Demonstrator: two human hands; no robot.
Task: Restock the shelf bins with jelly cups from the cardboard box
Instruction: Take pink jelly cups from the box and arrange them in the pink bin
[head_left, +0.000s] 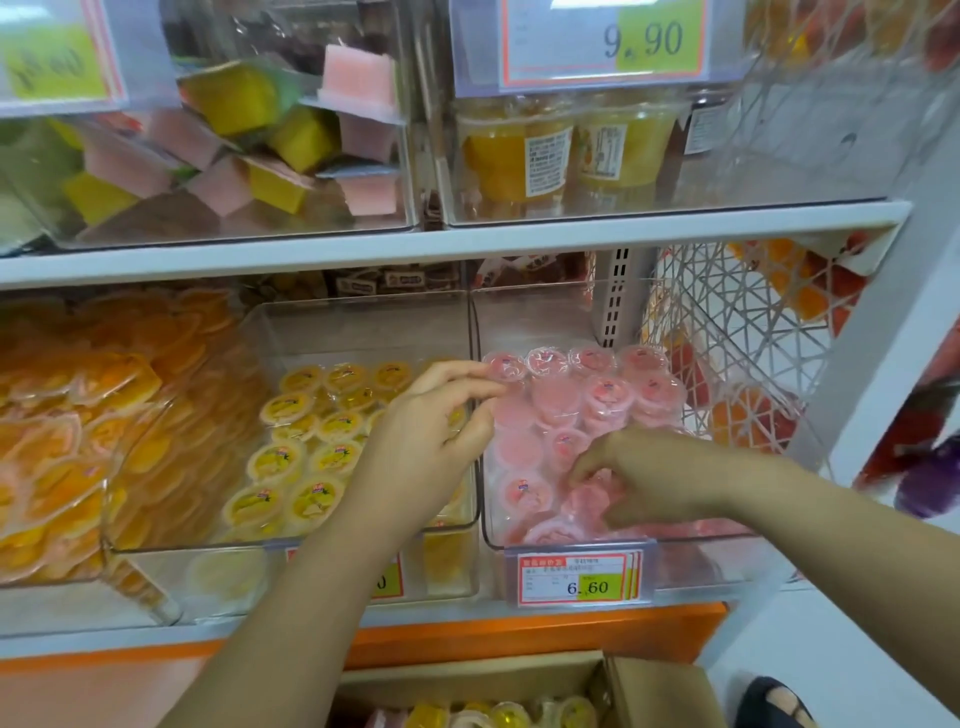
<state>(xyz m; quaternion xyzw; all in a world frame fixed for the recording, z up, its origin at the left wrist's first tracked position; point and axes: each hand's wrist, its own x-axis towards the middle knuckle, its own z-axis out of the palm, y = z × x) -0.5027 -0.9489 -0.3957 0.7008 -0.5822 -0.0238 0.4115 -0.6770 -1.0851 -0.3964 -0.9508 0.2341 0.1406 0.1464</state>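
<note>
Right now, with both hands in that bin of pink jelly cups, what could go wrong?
1. The round pink jelly cups lie heaped loosely in the clear plastic bin. The right grip, curled on one near the front, may knock others over the front edge.
2. The left grip pinches a pink cup right at the divider, so it could slip in among the neighbouring round yellow jelly cups.
</note>
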